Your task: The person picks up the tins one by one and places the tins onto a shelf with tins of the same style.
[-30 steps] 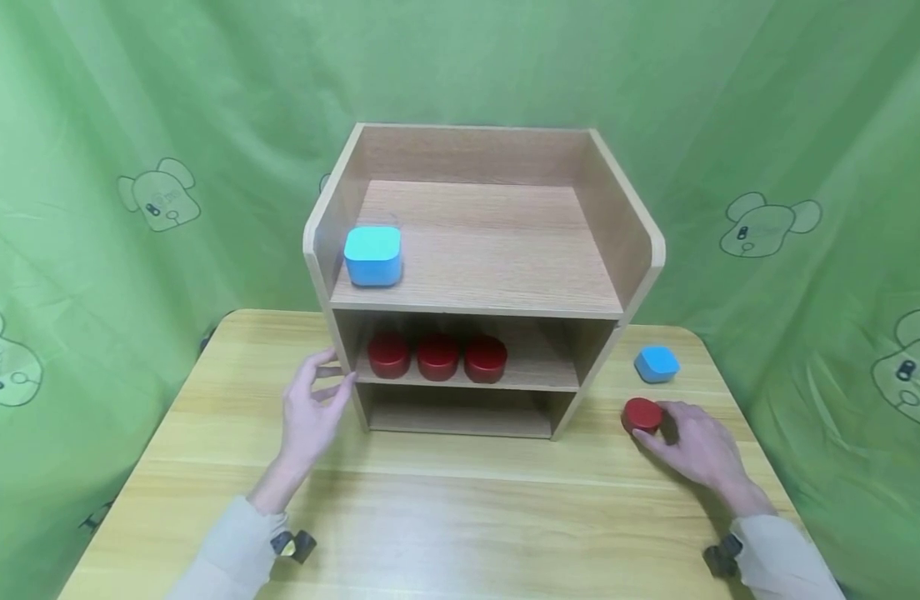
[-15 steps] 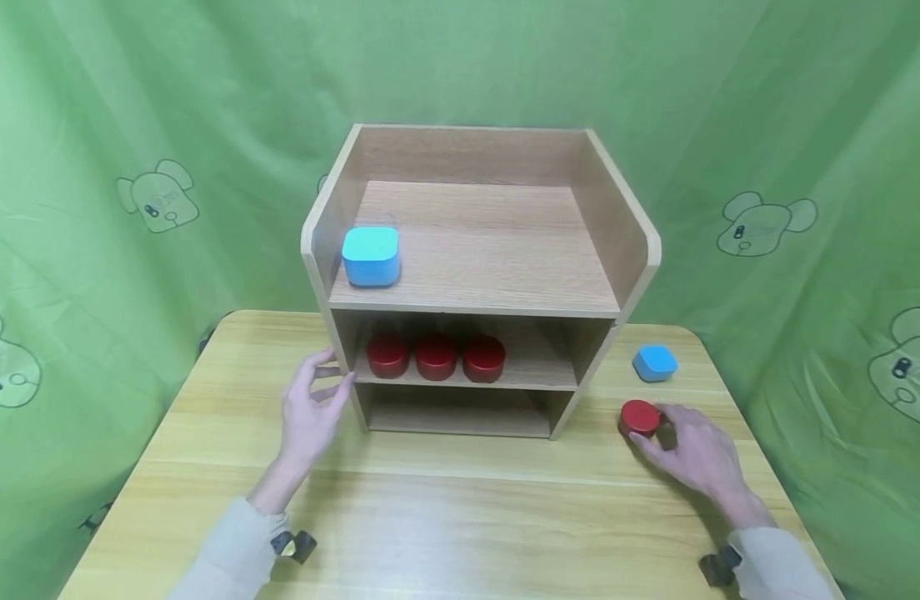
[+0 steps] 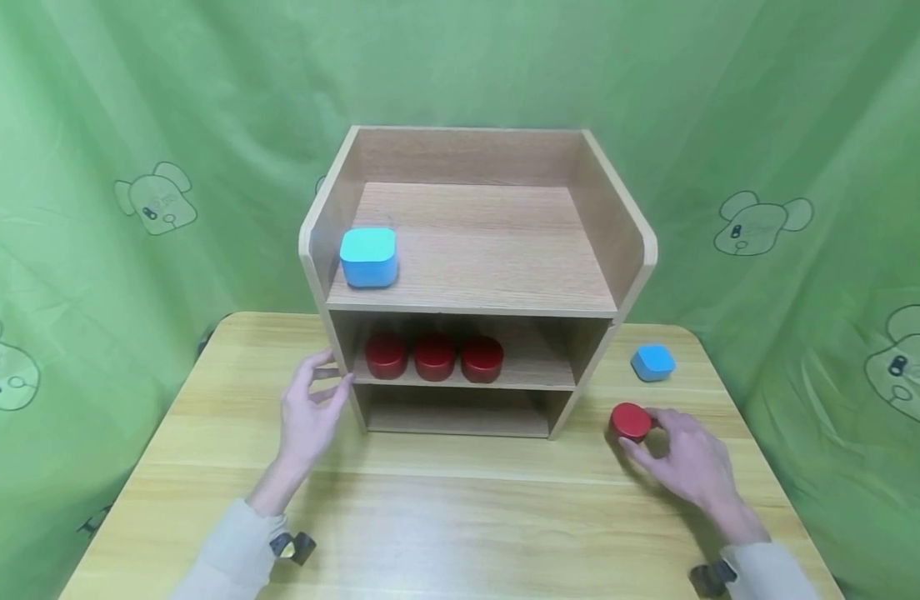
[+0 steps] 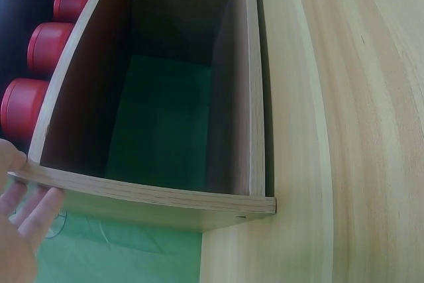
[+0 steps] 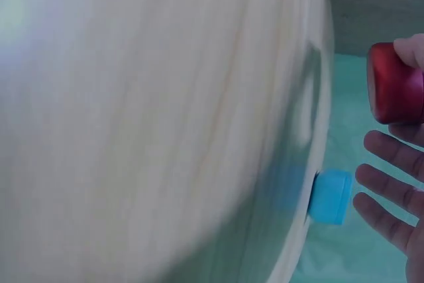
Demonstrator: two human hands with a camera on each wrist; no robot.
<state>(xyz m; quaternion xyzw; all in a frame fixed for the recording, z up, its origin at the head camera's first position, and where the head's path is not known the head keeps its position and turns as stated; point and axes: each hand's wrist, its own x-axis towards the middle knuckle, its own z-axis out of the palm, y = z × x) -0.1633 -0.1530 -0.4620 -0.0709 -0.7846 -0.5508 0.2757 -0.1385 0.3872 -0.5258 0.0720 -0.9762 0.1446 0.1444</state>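
Note:
My left hand point(image 3: 310, 408) holds the left side panel of the wooden shelf unit point(image 3: 471, 302), thumb at its front edge and fingers along the outside in the left wrist view. My right hand point(image 3: 688, 457) pinches a red round tin point(image 3: 630, 422) between thumb and index finger, right of the unit. That tin point(image 5: 395, 84) shows raised off the tabletop in the right wrist view, the other fingers spread below it. Three matching red tins point(image 3: 433, 358) stand in a row on the middle shelf. A blue rounded-square tin point(image 3: 368, 258) sits at the left of the top shelf.
Behind my right hand, a second blue rounded-square tin point(image 3: 652, 363) lies on the wooden table point(image 3: 445, 517). The unit's side walls rise above its top shelf. A green curtain point(image 3: 475, 67) hangs behind and around the table.
My right hand has lifted the red tin and moved it slightly left, toward the shelf unit. My left hand stays at the side panel; the view has shifted a little.

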